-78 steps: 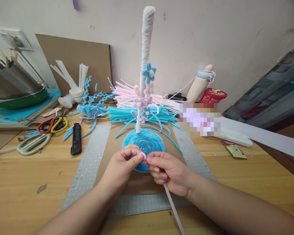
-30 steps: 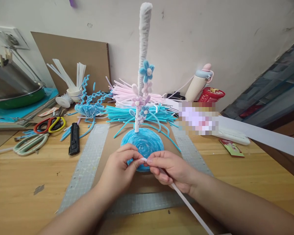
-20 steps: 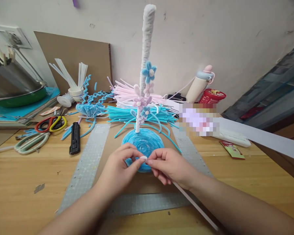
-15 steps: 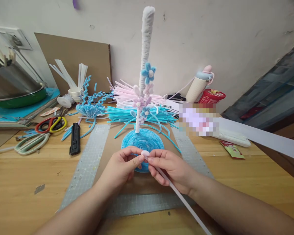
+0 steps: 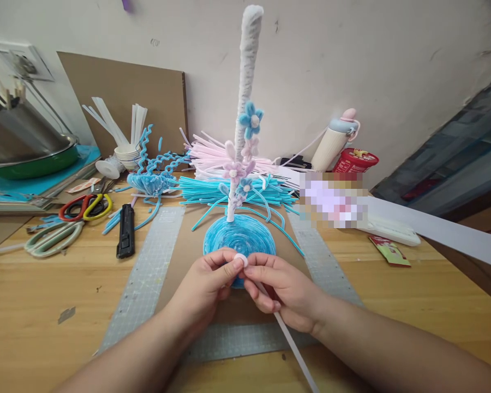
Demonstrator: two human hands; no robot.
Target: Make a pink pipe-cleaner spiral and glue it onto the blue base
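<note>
My left hand (image 5: 210,281) pinches the small curled end of a pale pink pipe cleaner (image 5: 291,341) between thumb and forefinger. Close beside it, my right hand (image 5: 288,286) grips the same pipe cleaner, whose long tail runs under the fingers down to the lower edge. Both hands are just in front of a round blue coiled base (image 5: 241,232) and hide its near part. From the base's far side rises a white wrapped stem (image 5: 247,65), tilted slightly right, with blue flowers (image 5: 251,121) and pink flowers (image 5: 233,173) on it.
Behind lie bundles of turquoise pipe cleaners (image 5: 204,191) and pink pipe cleaners (image 5: 208,153). To the left are scissors (image 5: 53,240), a black utility knife (image 5: 125,234) and a curly blue piece (image 5: 147,183). A bottle (image 5: 331,144) and a red tub (image 5: 358,160) stand right.
The pipe cleaner's tail has swung left, and its curled end has turned slightly between my fingers. The whole view has shifted a little; both hands keep their hold.
</note>
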